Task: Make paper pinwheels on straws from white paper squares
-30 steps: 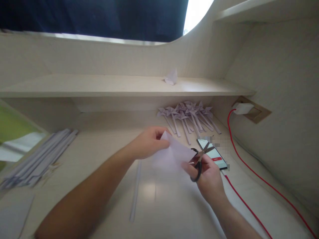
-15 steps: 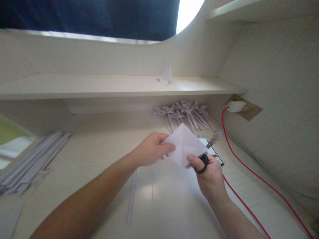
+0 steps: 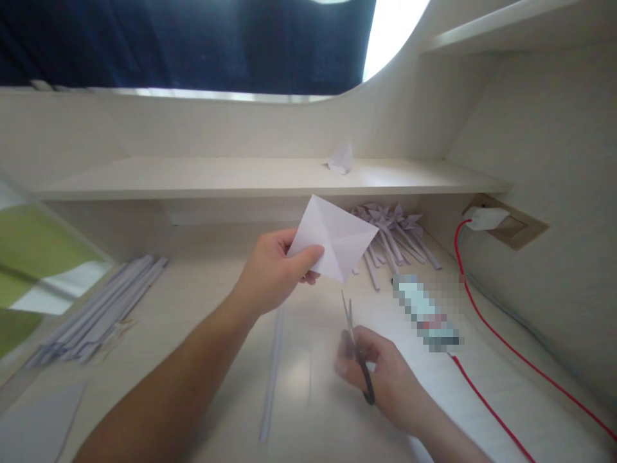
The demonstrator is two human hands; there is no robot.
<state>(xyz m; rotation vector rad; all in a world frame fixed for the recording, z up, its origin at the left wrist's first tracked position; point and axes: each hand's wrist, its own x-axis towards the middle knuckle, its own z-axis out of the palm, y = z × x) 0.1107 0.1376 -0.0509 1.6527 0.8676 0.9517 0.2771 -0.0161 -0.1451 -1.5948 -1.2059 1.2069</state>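
Observation:
A square of white paper with diagonal creases is pinched at its left corner between the thumb and fingers of my left hand. My right hand grips a pair of black-handled scissors, with the blades slightly apart and pointing up just below the paper's lower corner. Blades and paper do not touch. A rolled paper stick lies on the desk below my left hand. Beyond the paper, several paper pinwheels on sticks lie in a heap, partly hidden by the sheet.
To the left lie several paper sticks and flat paper. A blurred-out phone rests at right beside a red cable running from a white charger. A folded paper piece sits on the shelf.
The paper has turned and moved up and left in my left hand. My right hand has let go of the paper's edge, dropped lower, and swung the scissors from pointing right to pointing up.

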